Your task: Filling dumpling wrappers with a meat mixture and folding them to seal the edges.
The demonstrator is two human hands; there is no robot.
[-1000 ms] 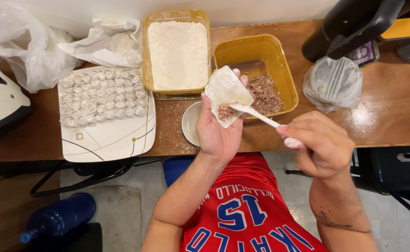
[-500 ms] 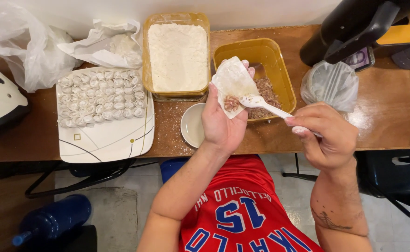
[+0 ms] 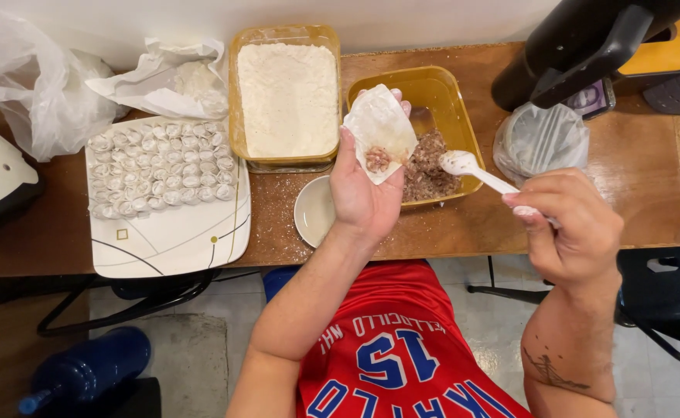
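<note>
my left hand (image 3: 363, 190) cups 1 wrapper (image 3: 380, 128) with a dab of filling (image 3: 377, 159); my right hand (image 3: 572, 224) grips the spoon (image 3: 479, 172). filling step, i judge; folding calls for 2 free hands.

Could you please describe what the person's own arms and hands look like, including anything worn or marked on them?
Both arms are bare: no sleeves, gloves, watch or rings show. The left hand is unmarked. The right hand is also bare, and the right forearm carries a small dark tattoo with thin branching lines. The red sleeveless jersey has blue and white lettering.
</note>
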